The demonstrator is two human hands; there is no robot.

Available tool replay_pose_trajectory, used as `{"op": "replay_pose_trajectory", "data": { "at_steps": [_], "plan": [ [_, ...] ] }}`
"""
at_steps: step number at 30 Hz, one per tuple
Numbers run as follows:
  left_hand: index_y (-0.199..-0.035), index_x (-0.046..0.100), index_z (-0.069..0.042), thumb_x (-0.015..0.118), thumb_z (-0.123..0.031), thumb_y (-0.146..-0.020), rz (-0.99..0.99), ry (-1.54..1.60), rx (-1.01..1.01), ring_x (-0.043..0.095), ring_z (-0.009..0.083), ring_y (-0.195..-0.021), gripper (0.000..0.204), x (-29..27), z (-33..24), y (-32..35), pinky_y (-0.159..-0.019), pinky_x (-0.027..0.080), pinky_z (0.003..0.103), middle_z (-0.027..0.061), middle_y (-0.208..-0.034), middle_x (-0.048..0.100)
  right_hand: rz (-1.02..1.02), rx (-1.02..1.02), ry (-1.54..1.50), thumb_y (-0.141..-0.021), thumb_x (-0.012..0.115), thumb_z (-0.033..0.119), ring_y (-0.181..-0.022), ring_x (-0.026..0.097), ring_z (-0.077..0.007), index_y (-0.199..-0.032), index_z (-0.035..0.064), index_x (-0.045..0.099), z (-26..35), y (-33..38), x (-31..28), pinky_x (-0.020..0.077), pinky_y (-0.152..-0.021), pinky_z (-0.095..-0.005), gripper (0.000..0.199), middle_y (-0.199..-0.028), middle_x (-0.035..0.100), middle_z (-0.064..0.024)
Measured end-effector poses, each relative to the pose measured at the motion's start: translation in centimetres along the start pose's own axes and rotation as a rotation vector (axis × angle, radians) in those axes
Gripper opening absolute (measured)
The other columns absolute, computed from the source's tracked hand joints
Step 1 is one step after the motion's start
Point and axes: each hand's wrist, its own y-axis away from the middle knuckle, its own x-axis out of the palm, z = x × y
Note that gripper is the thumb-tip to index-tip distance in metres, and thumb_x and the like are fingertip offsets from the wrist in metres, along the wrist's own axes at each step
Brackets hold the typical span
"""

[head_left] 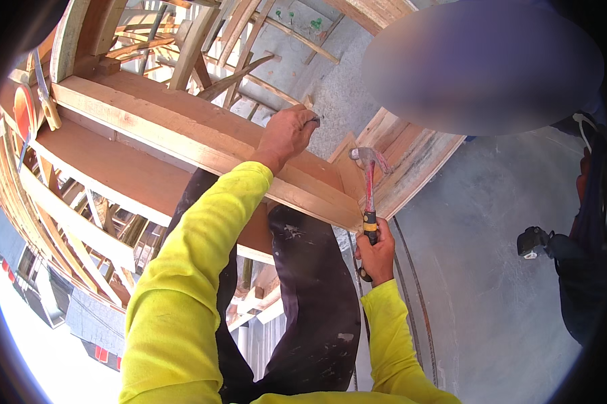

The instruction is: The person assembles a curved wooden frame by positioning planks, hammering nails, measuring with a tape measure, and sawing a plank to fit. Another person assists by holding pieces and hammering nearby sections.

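Note:
My right hand [379, 252] is wrapped round the black-and-yellow grip of a claw hammer [370, 182]. The hammer stands head up, its metal head beside the end of the wooden beam. My left hand [288, 135] is closed above the wooden beam [175, 131], with a small dark tip showing at its fingers; what it holds is too small to name. Several boards make up the beam, which runs from the upper left to the middle. Below it my dark-trousered legs straddle a lower brown board [108, 161].
A blurred person in dark clothes is at the upper right, with a black device [533, 242] near them. Thin rods [418, 303] lie on the grey concrete floor [492, 269]. Timber framing and poles [243, 47] stand at the upper left, near an orange rounded object [24, 111].

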Motion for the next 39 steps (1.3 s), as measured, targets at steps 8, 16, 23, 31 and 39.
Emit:
{"op": "replay_pose_trajectory", "data": {
  "at_steps": [8, 16, 23, 31, 39],
  "plan": [
    [-0.095, 0.068, -0.011, 0.065, -0.021, -0.095, 0.112, -0.485, 0.066, 0.067, 0.0374, -0.084, 0.011, -15.0, 3.7, 2.1, -0.069, 0.054, 0.049, 0.0108, -0.094, 0.065, -0.259, -0.599, 0.299, -0.08, 0.067, -0.001, -0.103, 0.065, -0.0331, -0.117, 0.0001, 0.061, -1.4, 0.3, 3.9, 0.0506, -0.094, -0.0397, 0.038, -0.111, 0.066, -0.017],
    [-0.095, 0.066, -0.012, 0.062, -0.022, -0.096, 0.019, -0.449, -0.036, 0.067, 0.0413, -0.082, 0.011, -16.0, 5.3, 4.0, -0.07, 0.052, 0.053, 0.0097, -0.102, 0.069, -0.358, -0.556, 0.281, -0.081, 0.069, 0.013, -0.107, 0.059, -0.0398, -0.117, 0.0033, 0.061, -2.9, -6.0, 13.9, 0.0317, -0.111, -0.0561, 0.038, -0.112, 0.065, -0.0183],
    [-0.095, 0.069, -0.015, 0.057, -0.03, -0.097, -0.178, -0.724, -0.224, 0.068, 0.0399, -0.084, 0.019, -14.2, 5.5, 3.2, -0.07, 0.051, 0.052, 0.01, -0.098, 0.07, -0.412, -0.623, 0.214, -0.083, 0.072, 0.017, -0.097, 0.062, -0.0337, -0.106, 0.0052, 0.061, -3.9, -5.9, 14.3, 0.0333, -0.106, -0.0482, 0.028, -0.097, 0.066, -0.0125],
    [-0.097, 0.071, -0.016, 0.055, -0.033, -0.097, -0.125, -0.742, -0.264, 0.068, 0.0384, -0.092, 0.023, -14.3, 5.5, 3.0, -0.075, 0.052, 0.051, 0.0102, -0.1, 0.072, -0.456, -0.709, 0.207, -0.086, 0.073, 0.02, -0.095, 0.061, -0.0323, -0.105, 0.0061, 0.063, -3.5, -6.3, 14.1, 0.0354, -0.098, -0.0431, 0.025, -0.094, 0.066, -0.0121],
    [-0.098, 0.071, -0.015, 0.054, -0.035, -0.095, -0.104, -0.848, -0.316, 0.068, 0.0392, -0.094, 0.026, -14.2, 5.6, 3.4, -0.079, 0.05, 0.054, 0.0128, -0.1, 0.073, -0.502, -0.738, 0.193, -0.084, 0.073, 0.019, -0.097, 0.062, -0.0297, -0.11, 0.0067, 0.064, -4.1, -6.4, 14.6, 0.035, -0.099, -0.0437, 0.031, -0.096, 0.067, -0.0101]
  ]
}}
